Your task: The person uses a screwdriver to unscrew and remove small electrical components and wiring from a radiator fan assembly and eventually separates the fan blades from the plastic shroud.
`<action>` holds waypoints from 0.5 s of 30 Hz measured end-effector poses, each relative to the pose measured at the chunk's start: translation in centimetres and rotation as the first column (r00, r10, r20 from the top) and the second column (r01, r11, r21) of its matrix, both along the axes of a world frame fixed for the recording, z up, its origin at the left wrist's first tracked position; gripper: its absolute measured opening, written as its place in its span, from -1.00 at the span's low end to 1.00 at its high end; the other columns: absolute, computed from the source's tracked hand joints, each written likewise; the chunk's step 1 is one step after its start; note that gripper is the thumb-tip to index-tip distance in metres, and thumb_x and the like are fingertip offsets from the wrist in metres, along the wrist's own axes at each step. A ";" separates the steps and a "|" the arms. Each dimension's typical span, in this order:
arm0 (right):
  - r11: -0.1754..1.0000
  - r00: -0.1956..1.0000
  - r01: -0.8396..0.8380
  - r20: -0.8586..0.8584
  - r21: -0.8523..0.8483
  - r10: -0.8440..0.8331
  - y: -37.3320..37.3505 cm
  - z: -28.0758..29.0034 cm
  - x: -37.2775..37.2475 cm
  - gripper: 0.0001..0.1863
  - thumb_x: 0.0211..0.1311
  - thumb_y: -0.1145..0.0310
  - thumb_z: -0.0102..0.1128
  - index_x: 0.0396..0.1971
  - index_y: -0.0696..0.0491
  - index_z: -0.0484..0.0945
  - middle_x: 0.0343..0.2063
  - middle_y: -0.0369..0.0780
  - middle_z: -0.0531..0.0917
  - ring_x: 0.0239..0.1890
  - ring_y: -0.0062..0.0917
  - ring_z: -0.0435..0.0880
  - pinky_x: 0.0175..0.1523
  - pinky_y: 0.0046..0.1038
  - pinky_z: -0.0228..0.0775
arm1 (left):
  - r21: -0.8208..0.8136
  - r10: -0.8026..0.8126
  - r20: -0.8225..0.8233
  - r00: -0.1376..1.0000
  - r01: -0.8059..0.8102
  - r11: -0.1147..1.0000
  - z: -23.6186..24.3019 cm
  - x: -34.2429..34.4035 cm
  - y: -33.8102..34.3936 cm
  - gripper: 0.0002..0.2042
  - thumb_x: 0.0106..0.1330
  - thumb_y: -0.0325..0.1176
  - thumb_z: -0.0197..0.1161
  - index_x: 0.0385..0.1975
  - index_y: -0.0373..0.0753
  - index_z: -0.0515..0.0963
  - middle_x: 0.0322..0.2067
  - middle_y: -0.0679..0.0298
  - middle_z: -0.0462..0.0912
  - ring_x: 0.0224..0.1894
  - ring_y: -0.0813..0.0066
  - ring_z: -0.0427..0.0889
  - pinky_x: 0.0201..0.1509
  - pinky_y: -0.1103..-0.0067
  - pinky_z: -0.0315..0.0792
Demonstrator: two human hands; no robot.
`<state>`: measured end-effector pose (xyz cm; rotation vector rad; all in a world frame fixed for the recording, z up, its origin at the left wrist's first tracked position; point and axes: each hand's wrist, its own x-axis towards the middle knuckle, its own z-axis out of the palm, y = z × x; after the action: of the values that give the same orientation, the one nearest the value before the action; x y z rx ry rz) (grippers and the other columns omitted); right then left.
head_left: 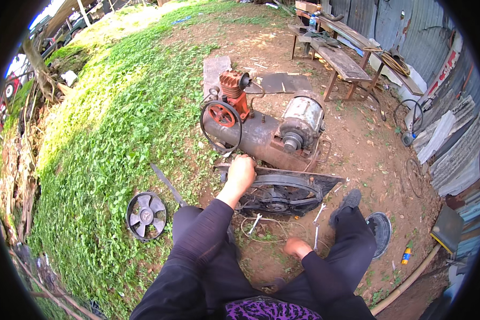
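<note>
My left hand (241, 172) is closed over the upper edge of a black fan shroud (282, 180), which stands tilted on the dirt between my feet. Its round frame and hub face me. Low between my legs, my right hand (297, 248) has its fingers curled; what they hold, if anything, is hidden. Close beside it lies a wrench (316, 237), with another wrench (320, 213) just above. A third wrench (255, 223) lies near a loop of thin cord (272, 240). Just beyond the shroud rests a rusty air compressor (250, 130) with a red pump head (233, 90) and a grey motor (302, 117).
A ringed fan wheel (146, 216) and a flat metal strip (168, 184) lie on the grass at left. Right of my foot is a dark basin (380, 234), with a yellow-orange can (406, 256) farther right. A wooden bench (341, 61) stands by the corrugated metal wall (405, 32).
</note>
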<state>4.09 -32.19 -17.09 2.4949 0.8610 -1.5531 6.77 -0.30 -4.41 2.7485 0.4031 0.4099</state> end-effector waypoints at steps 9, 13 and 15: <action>0.982 0.978 0.160 0.151 -0.099 -0.144 -1.0 -2.0 -0.4 -0.55 0.17 0.29 0.33 0.08 0.06 0.69 0.15 -0.04 0.68 0.20 -0.15 0.66 0.17 -0.16 0.57 | -0.033 0.034 -0.221 0.975 -0.042 0.999 3.6 -1.6 -0.5 -0.71 -0.11 -0.29 0.61 -0.32 -0.12 0.79 -0.35 0.09 0.77 -0.16 0.07 0.76 -0.05 0.25 0.62; 0.991 0.983 0.112 0.156 -0.079 -0.099 -1.6 -5.7 -1.0 -0.61 0.19 0.29 0.30 0.02 0.09 0.72 0.11 0.02 0.69 0.18 -0.13 0.68 0.16 -0.15 0.58 | -0.055 0.038 -0.209 0.977 -0.051 0.997 3.9 -1.4 -0.5 -0.67 -0.12 -0.27 0.63 -0.29 -0.10 0.79 -0.33 0.09 0.77 -0.14 0.07 0.76 -0.04 0.25 0.61; 0.995 0.992 0.050 0.116 -0.082 -0.041 -1.2 -5.0 -1.8 -0.62 0.20 0.30 0.26 -0.02 0.12 0.73 0.07 0.04 0.70 0.16 -0.11 0.69 0.16 -0.15 0.58 | -0.061 0.032 -0.224 0.974 -0.047 0.997 3.6 -1.8 -0.3 -0.65 -0.13 -0.26 0.64 -0.27 -0.11 0.79 -0.31 0.10 0.77 -0.13 0.07 0.76 -0.03 0.25 0.61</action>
<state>2.30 -33.37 -22.14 2.5310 0.7118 -1.4112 4.98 -0.62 -0.81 2.7332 0.5176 0.0940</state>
